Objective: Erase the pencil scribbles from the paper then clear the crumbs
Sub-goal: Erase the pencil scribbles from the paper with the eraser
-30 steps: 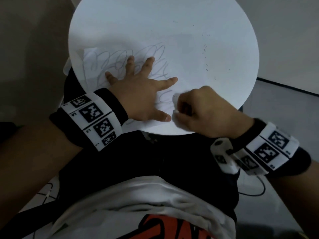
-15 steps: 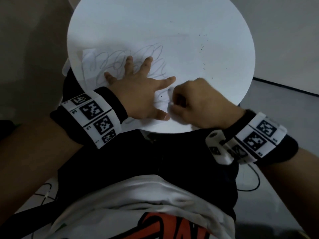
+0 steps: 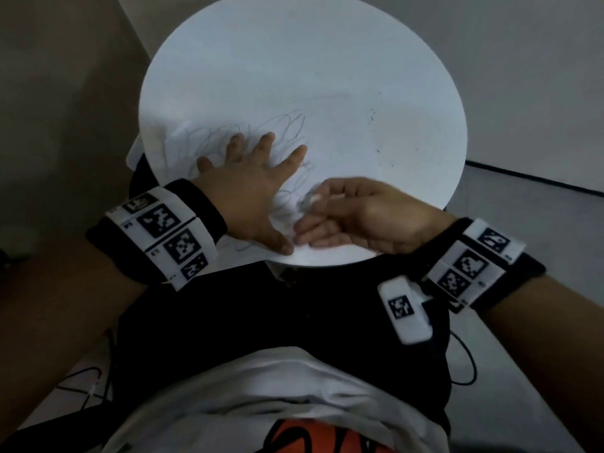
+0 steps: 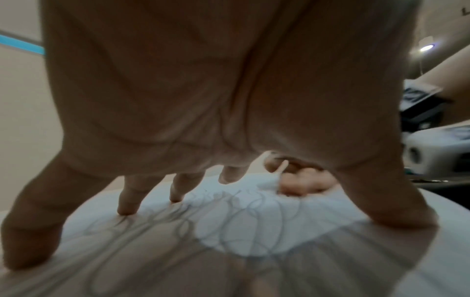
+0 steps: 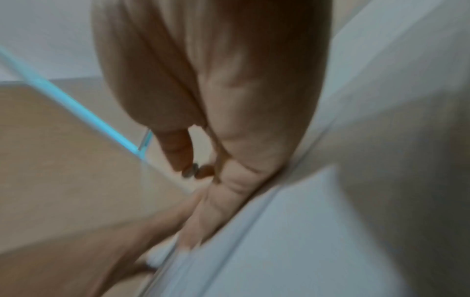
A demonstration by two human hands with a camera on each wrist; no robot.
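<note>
Resting on one paper (image 3: pixel 320 132): two hands.

head: I look steeply down on table (image 3: pixel 408 76) from above | left wrist: very close under palm | right wrist: close, blurred | shared: paper (image 4: pixel 249 227)

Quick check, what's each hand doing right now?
Left hand: open, fingers spread flat, pressing the paper down.
Right hand: pinching a small white eraser between thumb and fingers.
</note>
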